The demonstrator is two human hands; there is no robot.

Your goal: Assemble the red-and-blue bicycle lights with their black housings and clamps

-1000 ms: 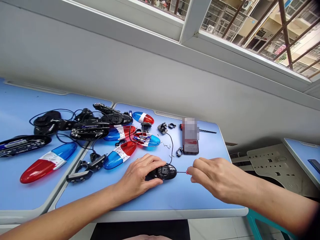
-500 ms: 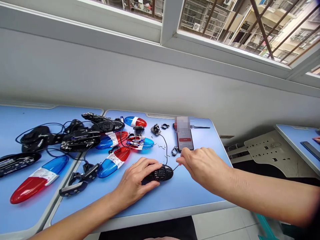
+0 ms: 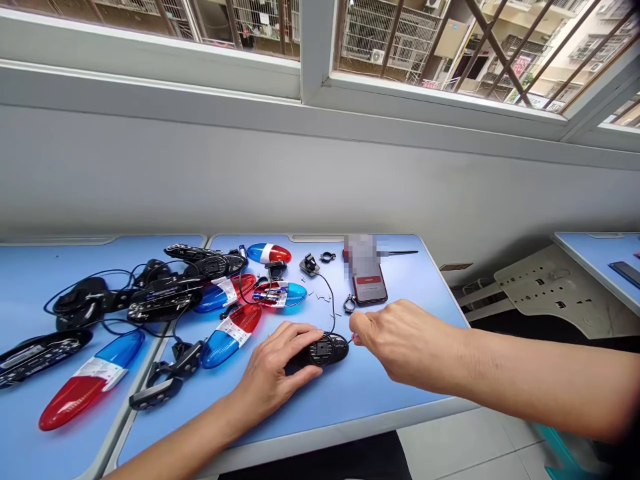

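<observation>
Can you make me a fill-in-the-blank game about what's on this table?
1. The left hand grips an oval casing coloured ____.
2. The bit of thin tool peeking from the right hand is ____.
3. The light cover nearest the picture's left edge is red, white and ____.
4. Beyond the right hand lies a ____ with its screen lit.

Missing words: black; red; blue; smartphone.

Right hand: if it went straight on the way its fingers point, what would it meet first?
Most likely the right hand would meet the black oval plastic housing held by the left hand; relative height is unclear.
</observation>
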